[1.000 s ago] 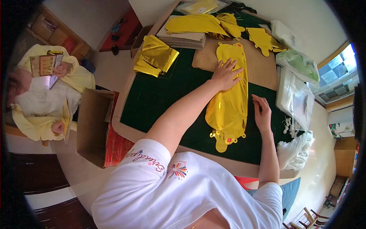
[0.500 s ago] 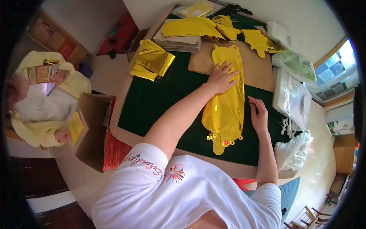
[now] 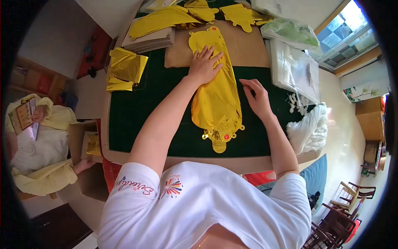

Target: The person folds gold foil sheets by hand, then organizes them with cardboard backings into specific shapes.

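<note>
A flat gold foil balloon [image 3: 215,97] lies lengthwise in front of me, its upper part over a cardboard sheet [image 3: 248,50] and its lower part on the dark green table cover. Small tabs and a red dot show at each end of it. My left hand [image 3: 205,66] rests flat on its upper half, fingers spread, holding nothing. To the right of the balloon, apart from its edge, my right hand [image 3: 258,97] hovers low over the green cover with loosely bent fingers and nothing visible in them.
More gold foil pieces [image 3: 161,20] lie on a stack of card [image 3: 155,41] at the back; a folded one [image 3: 126,68] is at left. Plastic bags [image 3: 294,70] and white string [image 3: 309,128] line the right side. A seated person [image 3: 39,133] reaches into a box at left.
My view has shifted, so the table sits further left and up. My left hand stays flat on the balloon. The person at left has moved a hand into the box.
</note>
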`<state>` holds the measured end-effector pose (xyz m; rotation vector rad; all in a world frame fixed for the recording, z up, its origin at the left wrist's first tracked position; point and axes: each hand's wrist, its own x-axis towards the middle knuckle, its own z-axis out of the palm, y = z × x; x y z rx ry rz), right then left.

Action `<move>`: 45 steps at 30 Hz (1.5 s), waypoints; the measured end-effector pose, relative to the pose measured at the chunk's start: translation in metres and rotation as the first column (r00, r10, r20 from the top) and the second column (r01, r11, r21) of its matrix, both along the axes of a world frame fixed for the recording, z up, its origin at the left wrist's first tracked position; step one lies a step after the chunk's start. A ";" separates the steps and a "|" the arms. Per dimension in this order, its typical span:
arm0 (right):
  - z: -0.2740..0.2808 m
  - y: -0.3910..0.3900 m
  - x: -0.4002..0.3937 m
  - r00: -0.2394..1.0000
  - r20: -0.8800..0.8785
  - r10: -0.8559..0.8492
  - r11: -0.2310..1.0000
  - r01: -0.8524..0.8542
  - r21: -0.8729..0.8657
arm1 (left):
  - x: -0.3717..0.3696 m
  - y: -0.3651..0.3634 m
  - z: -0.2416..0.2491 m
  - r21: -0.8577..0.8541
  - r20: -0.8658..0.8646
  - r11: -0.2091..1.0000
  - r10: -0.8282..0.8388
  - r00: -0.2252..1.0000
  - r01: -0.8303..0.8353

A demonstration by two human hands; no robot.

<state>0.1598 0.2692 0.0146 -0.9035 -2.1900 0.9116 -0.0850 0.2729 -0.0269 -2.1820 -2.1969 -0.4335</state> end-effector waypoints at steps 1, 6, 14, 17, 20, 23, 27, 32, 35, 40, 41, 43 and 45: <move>0.000 0.000 0.000 1.000 0.001 0.002 1.000 -0.002 -0.003 | 0.000 0.000 0.000 -0.002 0.015 1.000 -0.006 1.000 0.006; -0.001 0.001 -0.001 1.000 -0.001 0.012 1.000 -0.012 0.004 | -0.001 0.000 0.000 0.011 0.023 1.000 -0.009 1.000 0.009; -0.001 0.002 0.000 1.000 0.019 0.010 1.000 -0.010 -0.015 | -0.002 0.001 -0.004 0.031 0.044 0.999 -0.016 0.999 0.014; -0.001 0.001 -0.001 1.000 0.023 0.009 1.000 -0.010 0.018 | -0.002 0.001 -0.003 0.027 0.022 1.000 -0.011 1.000 0.011; 0.001 0.000 -0.002 1.000 0.016 0.009 1.000 -0.009 0.012 | -0.001 0.001 0.000 -0.005 0.016 1.000 -0.003 1.000 0.003; 0.000 0.001 -0.002 1.000 0.020 0.002 1.000 -0.002 -0.009 | -0.001 0.000 0.001 -0.001 0.019 1.000 -0.002 1.000 0.002; 0.000 0.000 -0.003 1.000 0.001 0.011 1.000 -0.011 0.016 | 0.000 0.000 0.001 0.001 0.014 1.000 0.006 1.000 -0.006; 0.000 0.000 -0.004 1.000 -0.020 0.021 1.000 -0.021 0.021 | 0.000 -0.001 0.001 -0.001 0.069 1.000 0.002 0.998 -0.002; -0.003 0.001 -0.005 0.999 -0.021 0.034 0.998 -0.033 0.052 | -0.001 -0.003 0.001 0.012 0.084 1.000 0.007 0.996 -0.008; 0.000 0.000 -0.007 1.000 0.009 0.015 0.999 -0.016 0.049 | -0.002 -0.001 -0.004 0.041 0.115 0.999 -0.017 0.993 0.013; 0.001 -0.001 -0.008 1.000 0.007 0.020 0.999 -0.020 0.048 | -0.003 -0.001 -0.005 0.041 0.113 0.999 -0.013 0.994 0.009; 0.003 -0.002 -0.008 1.000 -0.001 0.020 0.999 -0.020 0.033 | -0.002 0.000 -0.005 0.048 0.106 0.999 -0.018 0.994 0.013; 0.001 0.000 -0.007 1.000 0.003 0.026 0.999 -0.026 0.044 | -0.002 -0.001 -0.004 0.041 0.104 0.999 -0.015 0.995 0.011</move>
